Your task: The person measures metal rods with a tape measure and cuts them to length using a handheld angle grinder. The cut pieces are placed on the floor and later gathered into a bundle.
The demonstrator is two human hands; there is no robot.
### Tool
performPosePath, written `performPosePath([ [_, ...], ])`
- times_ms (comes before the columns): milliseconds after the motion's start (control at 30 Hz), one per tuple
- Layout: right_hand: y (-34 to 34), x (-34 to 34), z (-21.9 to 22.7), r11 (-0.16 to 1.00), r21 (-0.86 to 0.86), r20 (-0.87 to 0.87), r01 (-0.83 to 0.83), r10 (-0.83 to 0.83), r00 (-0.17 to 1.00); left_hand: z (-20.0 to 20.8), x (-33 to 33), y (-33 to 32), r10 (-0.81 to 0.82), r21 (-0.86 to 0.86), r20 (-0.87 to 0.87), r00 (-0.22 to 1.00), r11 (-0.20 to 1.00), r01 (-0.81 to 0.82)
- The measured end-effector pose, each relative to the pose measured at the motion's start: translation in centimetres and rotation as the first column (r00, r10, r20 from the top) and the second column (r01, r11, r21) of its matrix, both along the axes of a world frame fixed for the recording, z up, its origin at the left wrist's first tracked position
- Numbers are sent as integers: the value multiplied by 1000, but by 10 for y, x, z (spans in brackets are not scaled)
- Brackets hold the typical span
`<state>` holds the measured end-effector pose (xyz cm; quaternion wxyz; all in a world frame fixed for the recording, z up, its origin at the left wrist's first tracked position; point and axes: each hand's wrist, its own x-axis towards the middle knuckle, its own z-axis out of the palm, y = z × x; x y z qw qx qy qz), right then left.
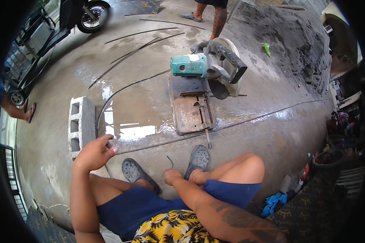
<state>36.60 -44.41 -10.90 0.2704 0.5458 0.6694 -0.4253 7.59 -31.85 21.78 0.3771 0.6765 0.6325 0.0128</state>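
My left hand (pixel 95 154) hovers beside the grey hollow concrete block (pixel 87 121), thumb and index finger apart, with nothing visible in it. Between my shoes, my right hand (pixel 173 177) is closed, and a short thin bent piece of dark wire (pixel 170 161) sticks up from it. Ahead stands a chop saw with a teal motor (pixel 188 66), a black handle (pixel 238 73) and a rusty base with a clamp (pixel 190 115). A long thin rod (pixel 247 121) lies across the floor just in front of the base.
Several loose rods (pixel 125 54) lie on the wet concrete. A black cable (pixel 121 90) curves from the saw past the block. A sand heap (pixel 288 44) rises at the far right. A motorbike (pixel 48 36) stands at far left. Two other people's legs (pixel 219 22) show at the edges.
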Motion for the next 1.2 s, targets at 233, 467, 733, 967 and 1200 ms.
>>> performPosePath([
  [233,5,7,-15,982,161,-87,96,-83,993,-4,15,27,30,4,148,989,1000,-31],
  [467,79,16,-40,786,612,-111,92,-29,993,0,27,35,-26,65,169,985,998,15],
  [733,144,14,-61,815,576,6,-65,75,997,-3,24,26,70,6,93,993,997,-71],
  [967,146,16,-71,817,553,79,-163,144,986,-2,34,29,49,-27,72,996,999,-47],
  [1200,124,23,-59,807,578,-3,-124,154,988,5,32,28,30,16,165,986,999,-33],
])
